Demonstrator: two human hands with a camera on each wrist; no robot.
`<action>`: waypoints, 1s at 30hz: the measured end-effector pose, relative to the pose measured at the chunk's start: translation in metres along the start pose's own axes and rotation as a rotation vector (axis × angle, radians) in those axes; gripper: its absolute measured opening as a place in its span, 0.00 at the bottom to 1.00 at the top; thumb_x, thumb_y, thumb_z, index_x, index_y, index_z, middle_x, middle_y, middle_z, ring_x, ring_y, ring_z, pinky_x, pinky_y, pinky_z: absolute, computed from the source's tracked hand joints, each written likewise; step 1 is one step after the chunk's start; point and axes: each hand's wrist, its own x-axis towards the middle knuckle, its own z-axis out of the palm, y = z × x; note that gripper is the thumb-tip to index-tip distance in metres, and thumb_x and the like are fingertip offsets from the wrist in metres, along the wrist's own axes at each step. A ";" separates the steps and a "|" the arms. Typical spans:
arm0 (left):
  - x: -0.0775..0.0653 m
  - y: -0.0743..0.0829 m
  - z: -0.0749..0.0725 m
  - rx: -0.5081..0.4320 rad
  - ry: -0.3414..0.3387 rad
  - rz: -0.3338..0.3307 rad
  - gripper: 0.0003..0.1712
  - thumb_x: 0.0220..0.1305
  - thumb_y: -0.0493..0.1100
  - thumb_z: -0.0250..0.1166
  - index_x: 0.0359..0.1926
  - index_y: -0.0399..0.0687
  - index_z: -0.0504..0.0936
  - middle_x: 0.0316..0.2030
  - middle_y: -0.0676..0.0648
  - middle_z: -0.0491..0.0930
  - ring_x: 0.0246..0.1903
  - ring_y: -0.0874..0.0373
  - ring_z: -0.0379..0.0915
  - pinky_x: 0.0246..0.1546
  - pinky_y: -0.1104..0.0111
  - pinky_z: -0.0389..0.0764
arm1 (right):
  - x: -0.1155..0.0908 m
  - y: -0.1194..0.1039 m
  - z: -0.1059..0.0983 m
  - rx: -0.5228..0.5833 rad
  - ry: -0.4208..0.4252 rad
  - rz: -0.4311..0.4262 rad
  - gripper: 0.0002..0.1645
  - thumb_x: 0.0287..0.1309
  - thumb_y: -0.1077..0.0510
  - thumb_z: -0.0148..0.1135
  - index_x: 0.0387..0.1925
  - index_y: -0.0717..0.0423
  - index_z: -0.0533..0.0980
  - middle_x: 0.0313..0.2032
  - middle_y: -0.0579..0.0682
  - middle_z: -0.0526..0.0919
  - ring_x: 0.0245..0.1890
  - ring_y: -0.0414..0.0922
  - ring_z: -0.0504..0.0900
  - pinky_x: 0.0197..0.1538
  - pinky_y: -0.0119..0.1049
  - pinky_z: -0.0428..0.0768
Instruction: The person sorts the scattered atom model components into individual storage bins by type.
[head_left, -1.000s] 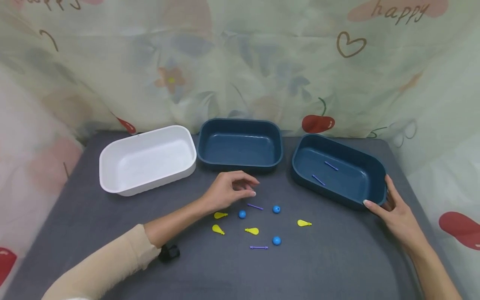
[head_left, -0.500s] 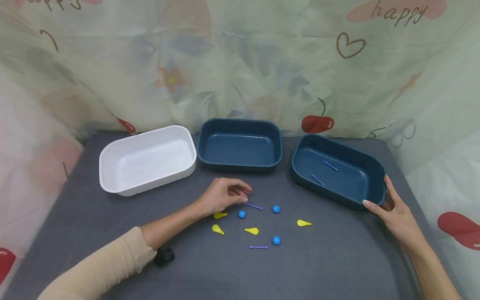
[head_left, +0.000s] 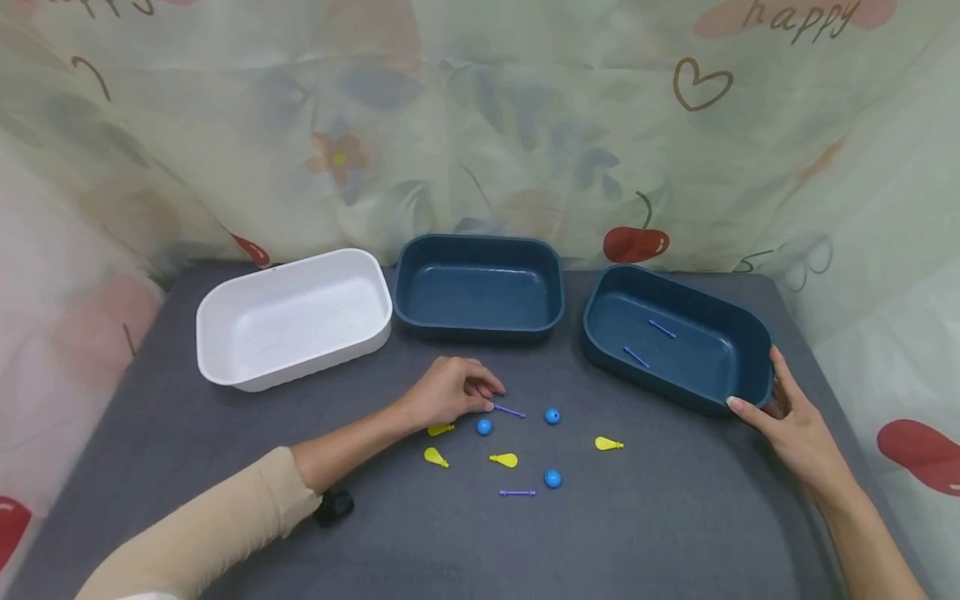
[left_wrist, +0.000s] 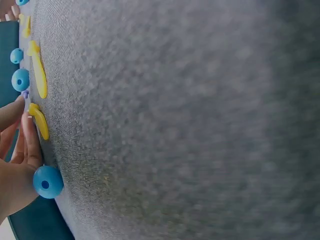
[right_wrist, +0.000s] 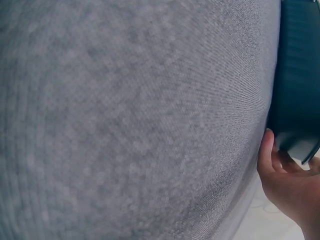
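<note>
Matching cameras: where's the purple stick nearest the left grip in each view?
Head: the purple stick lies slightly right of center, below mid-height, its left end by the left grip.
Left wrist: near the left edge, above mid-height; its purple end shows just below a blue bead.
Right wrist: not in it.
Shared landmark: the right grip, in all three.

Right of the beads (head_left: pixel 552 479), a tray (head_left: pixel 690 358) holds two sticks (head_left: pixel 662 328), seemingly flat.

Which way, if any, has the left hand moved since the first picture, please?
Yes: in the head view, the left hand has moved away from the middle bin and slightly left, now close to a purple stick.
</note>
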 end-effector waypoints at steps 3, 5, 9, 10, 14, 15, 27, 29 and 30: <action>0.002 0.002 0.000 0.016 -0.006 0.026 0.13 0.56 0.33 0.74 0.43 0.47 0.90 0.36 0.51 0.82 0.34 0.63 0.76 0.37 0.72 0.80 | 0.000 0.000 0.000 -0.006 0.007 0.002 0.57 0.68 0.43 0.59 0.72 0.20 0.24 0.77 0.56 0.30 0.75 0.63 0.46 0.45 0.11 0.65; 0.003 0.002 0.000 0.027 -0.007 0.031 0.12 0.55 0.34 0.75 0.42 0.49 0.90 0.34 0.52 0.81 0.33 0.63 0.75 0.36 0.71 0.79 | 0.000 -0.001 0.000 -0.010 0.008 0.001 0.57 0.68 0.43 0.59 0.72 0.20 0.24 0.77 0.56 0.30 0.75 0.63 0.46 0.45 0.11 0.65; 0.005 0.000 0.002 0.056 -0.019 0.024 0.11 0.55 0.36 0.76 0.41 0.51 0.91 0.33 0.54 0.80 0.32 0.63 0.74 0.35 0.71 0.78 | 0.000 0.000 0.001 -0.012 0.007 0.002 0.56 0.69 0.43 0.59 0.72 0.21 0.24 0.77 0.57 0.31 0.74 0.65 0.46 0.45 0.11 0.65; 0.006 0.000 0.002 0.065 -0.022 0.019 0.11 0.55 0.37 0.76 0.41 0.52 0.91 0.33 0.55 0.79 0.32 0.64 0.73 0.34 0.71 0.78 | 0.000 0.000 0.001 -0.010 0.005 0.002 0.56 0.69 0.43 0.59 0.72 0.21 0.24 0.77 0.57 0.31 0.74 0.65 0.45 0.45 0.12 0.65; 0.007 0.002 0.003 0.080 -0.026 0.007 0.10 0.54 0.38 0.77 0.39 0.51 0.91 0.32 0.55 0.79 0.32 0.63 0.73 0.34 0.71 0.77 | 0.000 0.001 0.001 -0.007 0.006 0.001 0.56 0.69 0.44 0.58 0.73 0.22 0.24 0.77 0.57 0.31 0.74 0.65 0.46 0.45 0.12 0.66; 0.007 0.003 0.003 0.080 -0.026 0.006 0.10 0.54 0.38 0.77 0.39 0.51 0.91 0.32 0.54 0.79 0.32 0.62 0.73 0.33 0.70 0.77 | 0.001 0.001 0.000 -0.008 0.006 0.001 0.56 0.69 0.44 0.58 0.73 0.22 0.24 0.77 0.57 0.31 0.74 0.64 0.46 0.45 0.12 0.66; 0.009 0.006 0.005 0.108 0.005 -0.006 0.06 0.54 0.38 0.77 0.35 0.51 0.91 0.29 0.56 0.78 0.30 0.63 0.72 0.32 0.71 0.76 | 0.001 0.001 0.001 -0.024 0.014 0.009 0.57 0.69 0.43 0.59 0.73 0.24 0.24 0.77 0.58 0.32 0.74 0.66 0.45 0.45 0.14 0.68; 0.009 0.007 0.006 0.110 0.005 -0.017 0.05 0.55 0.39 0.76 0.35 0.51 0.91 0.29 0.57 0.78 0.30 0.63 0.73 0.32 0.71 0.76 | 0.002 0.001 0.000 -0.028 0.013 0.007 0.57 0.69 0.44 0.59 0.73 0.24 0.24 0.77 0.59 0.32 0.74 0.67 0.45 0.45 0.14 0.68; 0.009 0.006 0.006 0.109 0.006 -0.018 0.05 0.55 0.39 0.76 0.34 0.51 0.91 0.29 0.57 0.78 0.30 0.63 0.73 0.32 0.71 0.76 | 0.002 0.001 0.000 -0.031 0.012 0.007 0.57 0.69 0.44 0.59 0.73 0.24 0.24 0.77 0.59 0.32 0.74 0.67 0.46 0.45 0.14 0.68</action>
